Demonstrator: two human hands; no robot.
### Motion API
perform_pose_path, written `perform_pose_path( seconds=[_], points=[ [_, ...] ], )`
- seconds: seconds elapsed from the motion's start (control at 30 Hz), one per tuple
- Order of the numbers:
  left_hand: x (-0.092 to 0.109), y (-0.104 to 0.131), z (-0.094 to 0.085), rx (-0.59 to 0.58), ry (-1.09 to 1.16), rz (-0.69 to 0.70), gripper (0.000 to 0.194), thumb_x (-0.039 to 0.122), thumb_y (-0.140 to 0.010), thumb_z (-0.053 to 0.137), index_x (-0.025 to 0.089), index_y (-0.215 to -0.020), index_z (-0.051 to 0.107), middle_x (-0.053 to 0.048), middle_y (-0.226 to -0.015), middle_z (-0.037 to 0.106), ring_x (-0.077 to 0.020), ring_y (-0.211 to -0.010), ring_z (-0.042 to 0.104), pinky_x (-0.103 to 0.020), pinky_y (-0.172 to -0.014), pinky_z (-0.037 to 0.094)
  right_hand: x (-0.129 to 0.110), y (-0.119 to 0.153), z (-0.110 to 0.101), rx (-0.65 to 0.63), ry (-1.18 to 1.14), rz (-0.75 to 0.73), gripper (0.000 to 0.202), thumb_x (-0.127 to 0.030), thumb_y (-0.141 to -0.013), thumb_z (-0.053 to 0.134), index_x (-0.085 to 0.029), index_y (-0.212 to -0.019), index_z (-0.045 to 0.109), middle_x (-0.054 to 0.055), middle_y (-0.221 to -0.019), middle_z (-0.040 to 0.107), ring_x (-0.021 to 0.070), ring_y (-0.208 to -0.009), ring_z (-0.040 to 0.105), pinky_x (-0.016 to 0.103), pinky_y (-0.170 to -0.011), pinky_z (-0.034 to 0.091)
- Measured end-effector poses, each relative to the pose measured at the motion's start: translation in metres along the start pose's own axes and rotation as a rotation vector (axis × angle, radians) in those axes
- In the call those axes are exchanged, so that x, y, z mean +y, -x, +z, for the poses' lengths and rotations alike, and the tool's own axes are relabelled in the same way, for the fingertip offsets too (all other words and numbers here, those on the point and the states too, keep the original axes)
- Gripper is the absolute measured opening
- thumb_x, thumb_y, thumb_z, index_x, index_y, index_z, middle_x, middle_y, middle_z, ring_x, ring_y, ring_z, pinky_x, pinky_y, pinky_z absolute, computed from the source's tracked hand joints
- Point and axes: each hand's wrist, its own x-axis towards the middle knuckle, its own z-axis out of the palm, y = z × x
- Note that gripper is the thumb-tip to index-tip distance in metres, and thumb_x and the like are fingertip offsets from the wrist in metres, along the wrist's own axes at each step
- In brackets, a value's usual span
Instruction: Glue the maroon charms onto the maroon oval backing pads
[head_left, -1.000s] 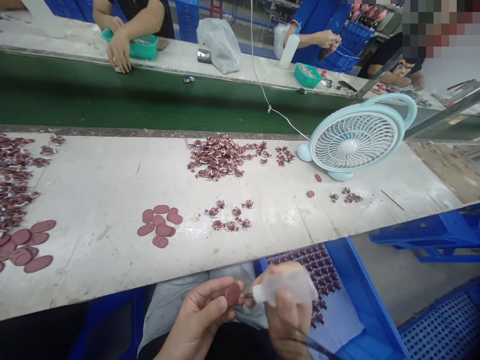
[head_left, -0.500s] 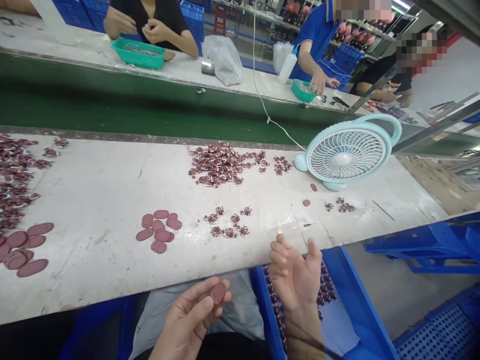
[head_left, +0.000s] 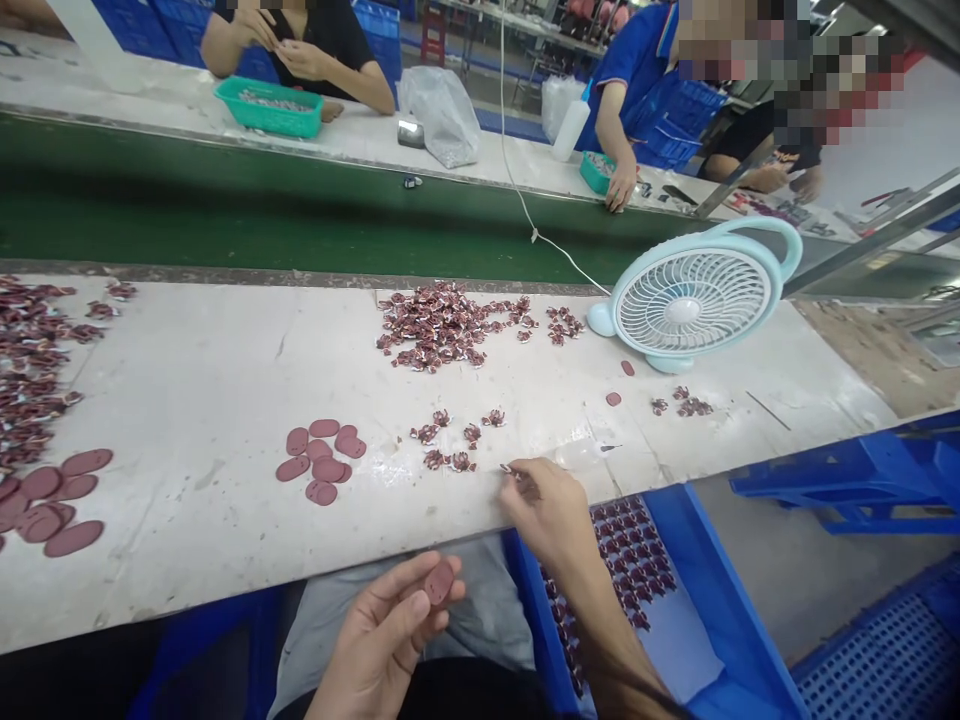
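Observation:
My left hand (head_left: 390, 625) holds a small maroon oval piece (head_left: 439, 582) between thumb and fingers, below the white table's near edge (head_left: 225, 590). My right hand (head_left: 544, 505) rests on the table edge and pinches a small maroon-and-white trim piece (head_left: 507, 468) at its fingertips. Just beyond lie a few more loose trim pieces (head_left: 454, 440). A clear squeeze bottle (head_left: 585, 455) lies on its side right of that hand. A small heap of maroon ovals (head_left: 321, 455) sits to the left.
A larger pile of trim pieces (head_left: 442, 325) lies mid-table, with a pale blue desk fan (head_left: 694, 295) to its right. More ovals (head_left: 49, 495) lie at far left. A blue crate (head_left: 660, 590) holds finished pieces. Other people work across the green conveyor (head_left: 225, 215).
My right hand put the squeeze bottle down on the table, then reached forward and picked a trim piece from the small group. My left hand kept the oval piece.

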Motion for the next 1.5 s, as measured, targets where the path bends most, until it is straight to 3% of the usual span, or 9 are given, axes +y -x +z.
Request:
perform_pose_path(
  seconds=[0.13, 0.2, 0.37, 0.6, 0.77, 0.87, 1.23, 1.4, 1.5],
  points=[
    [-0.003, -0.001, 0.0, -0.015, -0.09, 0.046, 0.041, 0.042, -0.051, 0.103, 0.027, -0.087, 0.089, -0.007, -0.101, 0.09, -0.026, -0.089, 0.083, -0.021, -0.069, 0.064, -0.02, 0.046, -0.01, -0.215, -0.585, 0.234, 0.013, -0.033, -0.087, 0.071, -0.024, -0.093, 0.078, 0.004, -0.081, 0.082, 0.022, -0.069, 0.078, 0.03, -0.061, 0.063],
    [-0.004, 0.0, 0.002, -0.023, -0.141, 0.097, 0.041, 0.044, -0.052, 0.103, 0.028, -0.087, 0.089, -0.008, -0.101, 0.089, -0.0271, -0.09, 0.083, -0.024, -0.071, 0.064, -0.03, 0.065, -0.009, -0.228, -0.691, 0.234, 0.01, -0.032, -0.083, 0.077, -0.028, -0.091, 0.08, 0.003, -0.08, 0.083, 0.0216, -0.068, 0.079, 0.028, -0.059, 0.063],
    [-0.006, 0.004, 0.006, -0.057, -0.195, 0.181, 0.039, 0.043, -0.053, 0.102, 0.025, -0.085, 0.089, -0.012, -0.101, 0.089, -0.0335, -0.095, 0.082, -0.035, -0.083, 0.067, -0.044, 0.076, -0.004, -0.212, -0.66, 0.167, 0.01, -0.024, -0.079, 0.077, -0.031, -0.083, 0.083, 0.001, -0.078, 0.081, 0.0182, -0.064, 0.076, 0.022, -0.052, 0.059],
    [-0.008, 0.0, -0.001, -0.072, -0.205, 0.189, 0.032, 0.037, -0.052, 0.103, 0.027, -0.075, 0.084, -0.007, -0.095, 0.089, -0.0316, -0.088, 0.083, -0.036, -0.081, 0.067, -0.049, 0.068, -0.009, -0.302, -0.627, 0.169, 0.01, -0.029, -0.082, 0.078, -0.031, -0.086, 0.086, 0.002, -0.078, 0.081, 0.0177, -0.066, 0.076, 0.022, -0.056, 0.062],
    [-0.008, 0.0, -0.005, -0.105, -0.299, 0.218, 0.028, 0.044, -0.059, 0.1, 0.024, -0.058, 0.079, -0.009, -0.091, 0.088, -0.039, -0.111, 0.078, -0.042, -0.097, 0.064, -0.054, 0.065, -0.015, -0.312, -0.607, 0.116, 0.01, -0.026, -0.083, 0.077, -0.028, -0.084, 0.086, 0.002, -0.078, 0.082, 0.0171, -0.064, 0.076, 0.023, -0.058, 0.064],
    [-0.007, 0.003, -0.003, -0.111, -0.32, 0.22, 0.027, 0.048, -0.06, 0.098, 0.027, -0.057, 0.081, -0.009, -0.091, 0.088, -0.0415, -0.113, 0.077, -0.046, -0.099, 0.064, -0.055, 0.066, -0.017, -0.302, -0.628, 0.115, 0.008, -0.027, -0.083, 0.079, -0.031, -0.084, 0.085, 0.001, -0.077, 0.082, 0.0172, -0.064, 0.076, 0.023, -0.059, 0.064],
    [-0.003, -0.005, -0.008, -0.185, -0.358, 0.275, 0.02, 0.041, -0.065, 0.096, 0.025, -0.061, 0.084, -0.012, -0.099, 0.088, -0.0382, -0.101, 0.08, -0.044, -0.091, 0.066, -0.038, 0.073, 0.003, -0.286, -0.803, 0.213, 0.005, -0.032, -0.082, 0.082, -0.031, -0.086, 0.085, 0.001, -0.078, 0.08, 0.0173, -0.063, 0.075, 0.025, -0.057, 0.062],
    [-0.002, -0.001, -0.003, -0.125, -0.446, 0.354, 0.025, 0.049, -0.062, 0.097, 0.028, -0.07, 0.087, -0.013, -0.11, 0.087, -0.0384, -0.098, 0.081, -0.041, -0.081, 0.068, -0.02, 0.085, 0.011, -0.254, -1.033, 0.321, 0.01, -0.037, -0.078, 0.085, -0.035, -0.088, 0.085, 0.002, -0.076, 0.081, 0.0216, -0.061, 0.077, 0.03, -0.056, 0.065],
    [0.025, -0.009, -0.017, 0.009, -0.572, 0.54, 0.019, 0.04, -0.065, 0.096, 0.03, -0.08, 0.089, -0.01, -0.113, 0.086, -0.0361, -0.102, 0.079, -0.039, -0.089, 0.067, 0.01, 0.098, -0.003, -0.08, -1.13, 0.429, 0.015, -0.037, -0.073, 0.089, -0.033, -0.087, 0.085, 0.005, -0.072, 0.08, 0.0243, -0.057, 0.076, 0.032, -0.05, 0.065]
  ],
)
